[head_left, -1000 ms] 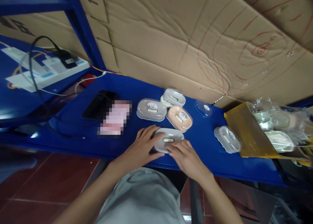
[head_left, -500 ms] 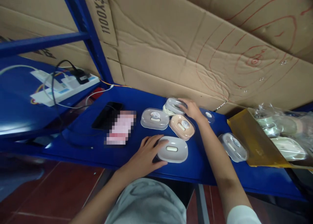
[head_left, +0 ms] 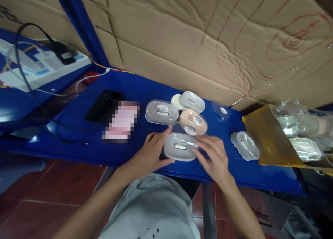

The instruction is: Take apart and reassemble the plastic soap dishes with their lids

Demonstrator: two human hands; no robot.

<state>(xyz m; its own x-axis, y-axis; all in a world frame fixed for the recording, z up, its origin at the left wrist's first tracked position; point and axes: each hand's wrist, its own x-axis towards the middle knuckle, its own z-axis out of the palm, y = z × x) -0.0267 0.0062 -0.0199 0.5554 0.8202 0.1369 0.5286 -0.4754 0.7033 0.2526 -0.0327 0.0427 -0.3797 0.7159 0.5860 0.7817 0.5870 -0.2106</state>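
A grey soap dish (head_left: 180, 153) lies near the front edge of the blue table. My left hand (head_left: 152, 150) grips its left side, thumb in front and fingers behind. Tilted over the dish is a clear plastic lid (head_left: 179, 128) with a round label. My right hand (head_left: 213, 155) holds this lid by its right end, at the dish's right side. Right behind it sits a peach soap dish (head_left: 191, 121) with a label. A lidded grey soap dish (head_left: 161, 114) stands to its left. Farther back, another grey soap dish (head_left: 194, 101) rests against a cream piece (head_left: 177, 101).
A loose clear lid (head_left: 220, 111) lies at the back right, and a covered grey dish (head_left: 246, 145) nearer. An open cardboard box (head_left: 256, 128) holds wrapped dishes. Left are a black device (head_left: 101, 105), a blurred-out pink item (head_left: 122, 122), cables and a power strip (head_left: 62, 72).
My right hand has come from the grey dish at the back to the front dish, bringing a clear lid. My left hand stays on the front dish. The view has shifted a little.
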